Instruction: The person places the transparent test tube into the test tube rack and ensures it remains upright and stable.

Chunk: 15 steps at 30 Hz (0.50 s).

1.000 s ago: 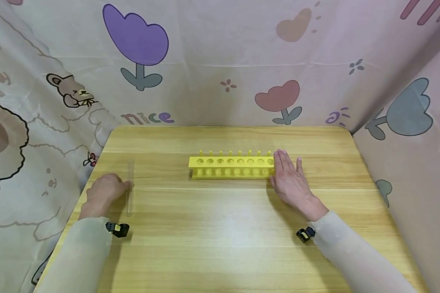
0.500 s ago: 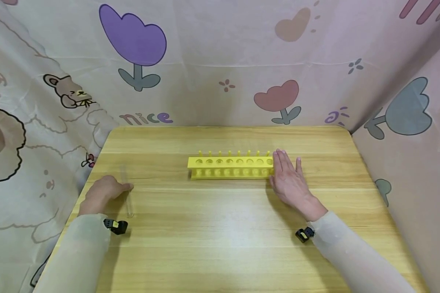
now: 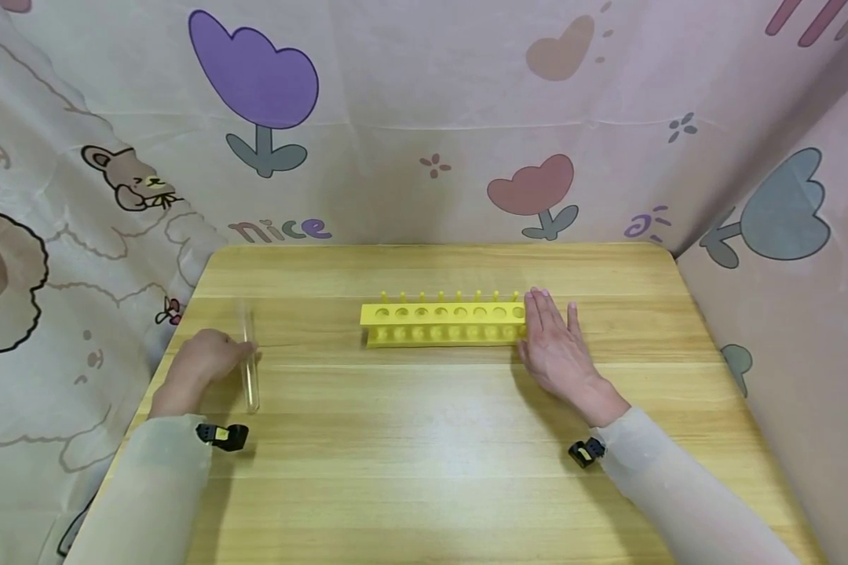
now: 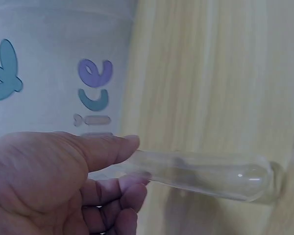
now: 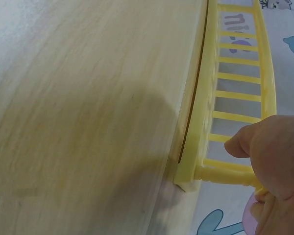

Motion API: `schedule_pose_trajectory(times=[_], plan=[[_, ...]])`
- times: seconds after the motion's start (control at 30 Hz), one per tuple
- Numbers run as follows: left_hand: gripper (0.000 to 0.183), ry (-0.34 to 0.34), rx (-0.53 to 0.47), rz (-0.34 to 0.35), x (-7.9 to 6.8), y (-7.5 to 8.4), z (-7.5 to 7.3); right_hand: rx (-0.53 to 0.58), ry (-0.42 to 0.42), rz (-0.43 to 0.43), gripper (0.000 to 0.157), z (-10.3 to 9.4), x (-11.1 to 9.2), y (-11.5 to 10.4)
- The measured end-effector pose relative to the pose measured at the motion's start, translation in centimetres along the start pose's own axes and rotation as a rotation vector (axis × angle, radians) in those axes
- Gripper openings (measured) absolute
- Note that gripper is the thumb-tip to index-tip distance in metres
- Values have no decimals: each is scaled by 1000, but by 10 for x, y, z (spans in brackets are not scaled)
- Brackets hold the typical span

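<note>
We find the person's left grip [image 3: 208,357] grasping a clear tube [image 3: 252,384], pinched between thumb and fingers. In the left wrist view the thumb lies along one side of the tube, and the fingers curl on the other. The tube runs lengthwise past the fingertips: its rounded end points back toward the person, and its other end extends beyond the grip, faint against the bench [image 3: 396,439]. We cannot tell whether the rounded end touches the bench.

We find the right grip [image 3: 560,357] released, its fingers straight and together, the little finger spread apart. It rests against the right end of a yellow rack [image 3: 444,320]. The rack stands on the bench to the left of this grip and well to the right of the left grip. We count eight visible holes along its top and eight pegs rising behind it. In the right wrist view the thumb lies over the near end of the rack.

Behind each grip we note a pale sleeve [image 3: 141,486] with a small black camera [image 3: 233,438] at the cuff. Beyond both grips, past the far edge of the bench, hangs a printed cloth [image 3: 374,63].
</note>
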<state>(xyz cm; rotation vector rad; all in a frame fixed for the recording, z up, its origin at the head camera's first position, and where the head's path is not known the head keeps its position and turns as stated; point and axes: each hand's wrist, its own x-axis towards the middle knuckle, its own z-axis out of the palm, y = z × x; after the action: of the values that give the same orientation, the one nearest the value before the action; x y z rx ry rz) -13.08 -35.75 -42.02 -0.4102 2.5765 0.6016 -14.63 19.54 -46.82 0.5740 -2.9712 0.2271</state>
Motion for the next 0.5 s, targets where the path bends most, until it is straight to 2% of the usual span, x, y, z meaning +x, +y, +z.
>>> schedule_pose_trajectory(times=[0.3, 0.5], plan=[[57, 161, -32, 82, -10, 24, 0, 18, -27, 14, 83, -1, 0, 0], [55, 233, -27, 107, -13, 35, -1, 37, -61, 28, 85, -1, 2, 0]])
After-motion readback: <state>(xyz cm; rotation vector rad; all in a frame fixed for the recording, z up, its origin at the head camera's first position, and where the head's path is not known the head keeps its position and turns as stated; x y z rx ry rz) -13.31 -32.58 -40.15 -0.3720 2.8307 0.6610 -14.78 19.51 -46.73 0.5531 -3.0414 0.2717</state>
